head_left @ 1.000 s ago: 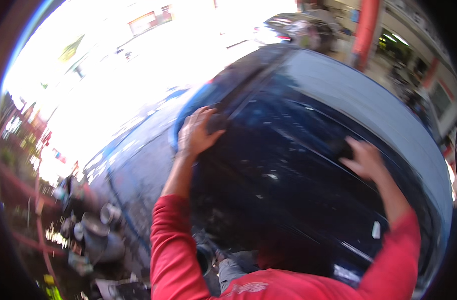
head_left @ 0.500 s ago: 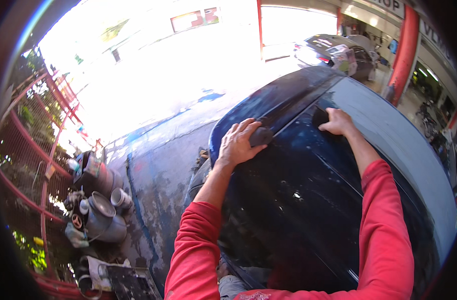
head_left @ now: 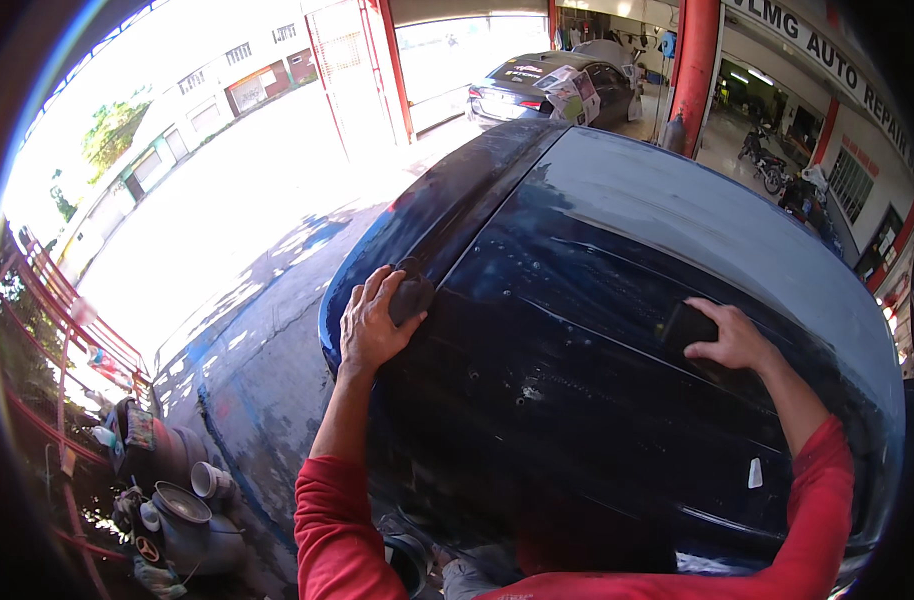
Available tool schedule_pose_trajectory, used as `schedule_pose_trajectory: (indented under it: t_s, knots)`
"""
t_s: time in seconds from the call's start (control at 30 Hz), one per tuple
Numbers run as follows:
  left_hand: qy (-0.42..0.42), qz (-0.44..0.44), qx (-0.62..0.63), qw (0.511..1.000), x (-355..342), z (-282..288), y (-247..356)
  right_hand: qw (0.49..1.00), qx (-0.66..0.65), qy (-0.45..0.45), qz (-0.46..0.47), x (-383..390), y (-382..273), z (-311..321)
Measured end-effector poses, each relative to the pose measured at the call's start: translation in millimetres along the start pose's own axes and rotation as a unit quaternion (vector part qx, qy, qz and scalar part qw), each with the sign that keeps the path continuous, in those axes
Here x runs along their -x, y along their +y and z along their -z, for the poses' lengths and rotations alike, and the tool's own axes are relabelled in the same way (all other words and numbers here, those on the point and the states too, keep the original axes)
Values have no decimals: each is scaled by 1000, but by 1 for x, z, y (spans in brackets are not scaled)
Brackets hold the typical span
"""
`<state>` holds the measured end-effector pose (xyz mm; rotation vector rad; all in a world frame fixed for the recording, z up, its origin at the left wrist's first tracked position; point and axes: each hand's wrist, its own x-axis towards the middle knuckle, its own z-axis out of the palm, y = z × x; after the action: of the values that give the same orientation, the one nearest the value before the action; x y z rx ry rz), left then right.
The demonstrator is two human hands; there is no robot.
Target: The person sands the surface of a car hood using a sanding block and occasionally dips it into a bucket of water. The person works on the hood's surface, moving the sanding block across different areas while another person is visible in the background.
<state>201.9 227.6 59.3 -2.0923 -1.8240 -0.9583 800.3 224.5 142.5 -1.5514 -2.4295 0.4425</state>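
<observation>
A large dark blue car panel lies in front of me, scuffed and spotted, with a pale grey area along its far right side. My left hand is closed over a dark rounded pad near the panel's left edge, beside a long seam. Further right, my right hand grips a black block between thumb and fingers, flat against the panel close to the grey area. The undersides of both held pieces are hidden.
Several dirty tubs and buckets stand at lower left by a red mesh fence. A dark car partly covered in paper is parked beyond the panel. A red pillar and a motorcycle are at far right.
My right hand has slid the black block over the panel, back toward me and away from my left hand. The left hand keeps its place by the left edge. My view has swung right.
</observation>
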Motion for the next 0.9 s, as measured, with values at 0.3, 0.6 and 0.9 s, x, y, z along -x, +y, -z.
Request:
schedule_pose_trajectory:
  t_s: [0.3,0.6,0.9]
  knots:
    - [1,7,15,1000,1,1,-4,986,127,21,109,-285,-62,-68]
    - [-2,2,10,1000,1,5,3,996,-73,-49,2,22,18,7]
    - [11,-18,35,999,-2,-2,-11,969,-166,-150,104,-178,-82,-62]
